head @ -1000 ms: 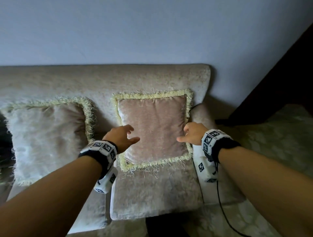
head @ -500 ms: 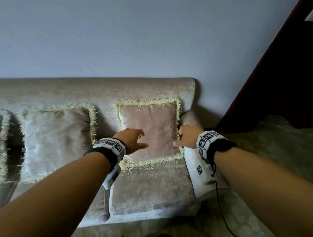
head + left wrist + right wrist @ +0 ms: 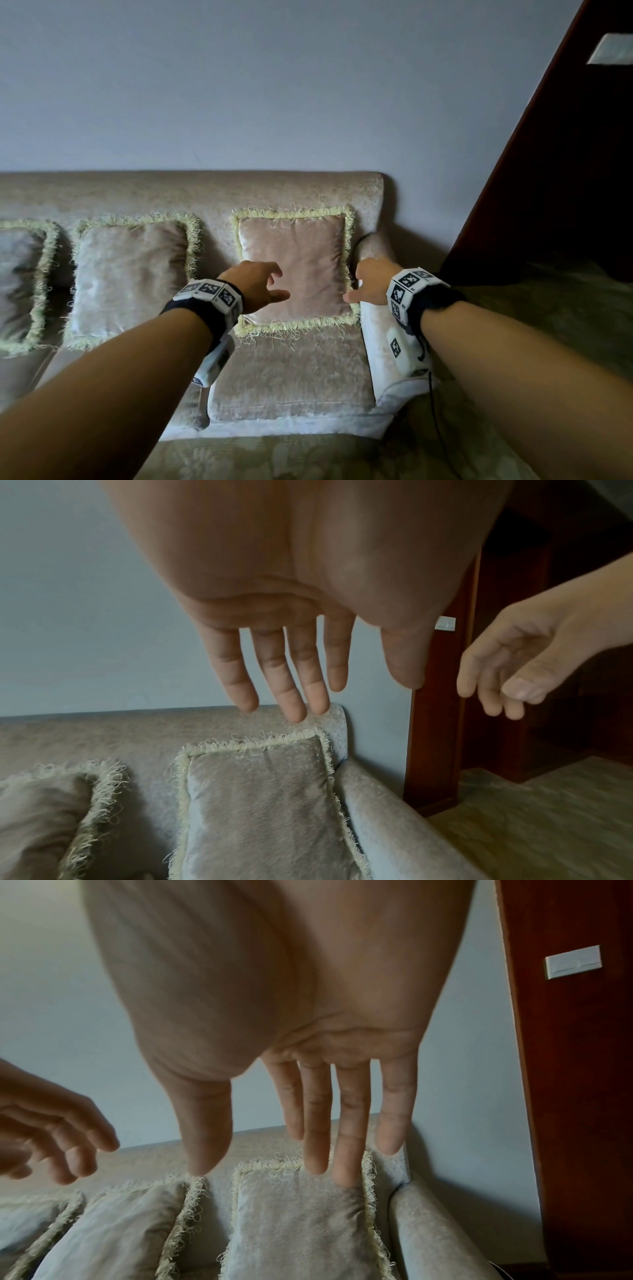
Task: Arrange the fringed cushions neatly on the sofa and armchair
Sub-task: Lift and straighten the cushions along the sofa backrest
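Note:
A pink fringed cushion leans upright against the backrest at the right end of the beige sofa. It also shows in the left wrist view and the right wrist view. A second fringed cushion stands to its left, and a third is cut off at the frame's left edge. My left hand hovers in front of the pink cushion's left side, fingers loose and holding nothing. My right hand hangs off its right edge, fingers straight and apart from the fabric.
The sofa's right armrest lies under my right wrist. A dark red wooden door frame stands to the right with a white switch plate. Patterned floor runs in front and to the right. A pale wall backs the sofa.
Both hands have drawn back off the pink cushion's sides and now hover free of it. The view has pulled back, bringing a third cushion in at the left.

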